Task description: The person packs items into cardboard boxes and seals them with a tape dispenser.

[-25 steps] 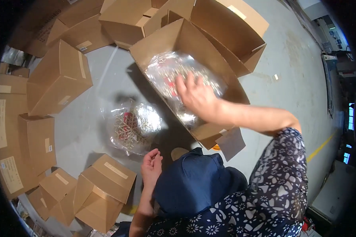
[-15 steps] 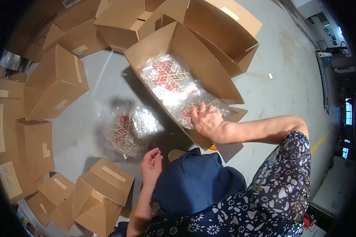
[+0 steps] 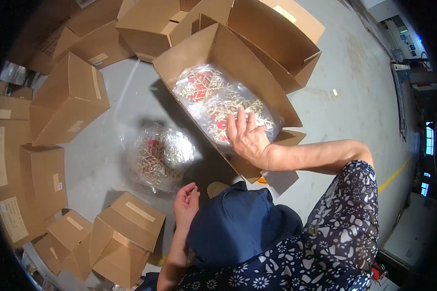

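Observation:
Inside the long open carton (image 3: 257, 63) lie clear plastic bags with gold snowflake ornaments and red parts. The farther bagged snowflake ornament (image 3: 200, 86) rests toward the carton's far end. My right hand (image 3: 250, 138) presses on the nearer bagged snowflake ornament (image 3: 238, 114), its fingers stretched out and apart, gripping nothing. Beside the carton, on the floor to the left, sits another clear bag of gold and red snowflakes (image 3: 155, 157). Just in front of that bag my left hand (image 3: 185, 201) hangs with loosely curled fingers and nothing in it.
Open brown cartons ring the grey floor (image 3: 114, 126): one tall box (image 3: 70, 99) at left, a smaller box (image 3: 126, 237) at near left, another large carton (image 3: 272, 34) behind. An orange object (image 3: 261, 180) peeks out under the carton's near flap. A yellow line (image 3: 393, 175) crosses the floor at right.
The nearer bagged ornament has slid away from me toward the farther one, with my right hand on it. My left hand and the bag on the floor have hardly moved.

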The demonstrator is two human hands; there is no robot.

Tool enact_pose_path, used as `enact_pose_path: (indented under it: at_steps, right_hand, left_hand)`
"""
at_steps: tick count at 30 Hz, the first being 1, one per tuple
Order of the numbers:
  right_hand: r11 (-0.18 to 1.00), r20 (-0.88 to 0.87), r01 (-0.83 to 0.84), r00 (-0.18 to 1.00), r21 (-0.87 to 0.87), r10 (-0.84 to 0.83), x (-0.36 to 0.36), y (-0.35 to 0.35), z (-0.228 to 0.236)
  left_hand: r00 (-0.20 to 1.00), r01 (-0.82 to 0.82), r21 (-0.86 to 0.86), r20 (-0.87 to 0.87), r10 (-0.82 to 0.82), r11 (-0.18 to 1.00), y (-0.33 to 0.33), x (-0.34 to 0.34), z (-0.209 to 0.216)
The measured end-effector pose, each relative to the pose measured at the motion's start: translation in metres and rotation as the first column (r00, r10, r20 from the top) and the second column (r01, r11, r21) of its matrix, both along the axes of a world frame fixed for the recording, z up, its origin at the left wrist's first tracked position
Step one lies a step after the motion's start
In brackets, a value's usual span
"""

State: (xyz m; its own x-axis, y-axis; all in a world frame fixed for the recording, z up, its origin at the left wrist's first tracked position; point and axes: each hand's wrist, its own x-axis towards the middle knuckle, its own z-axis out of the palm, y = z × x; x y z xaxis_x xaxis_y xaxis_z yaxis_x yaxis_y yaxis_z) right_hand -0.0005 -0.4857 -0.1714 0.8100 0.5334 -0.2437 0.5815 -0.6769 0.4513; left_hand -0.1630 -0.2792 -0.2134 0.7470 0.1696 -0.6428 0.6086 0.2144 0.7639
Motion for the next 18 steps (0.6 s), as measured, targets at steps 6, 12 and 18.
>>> enact_pose_path:
  at_steps: [6, 12, 18]
  right_hand:
    - [0.973, -0.312, 0.119, 0.933, -0.195, -0.177, -0.008, 0.008, -0.016]
    - [0.992, -0.369, -0.04, 0.929, -0.118, -0.006, -0.001, 0.011, -0.026]
    - [0.981, -0.481, -0.176, 0.855, 0.083, 0.194, 0.01, 0.002, -0.048]
  left_hand:
    - [0.999, 0.011, 0.021, -0.039, -0.011, 1.0, -0.006, 0.007, 0.011]
    - [0.999, 0.021, 0.014, -0.031, -0.021, 1.0, -0.006, 0.003, 0.006]
    - [0.998, 0.052, 0.034, -0.045, -0.05, 0.998, -0.005, -0.005, -0.005]
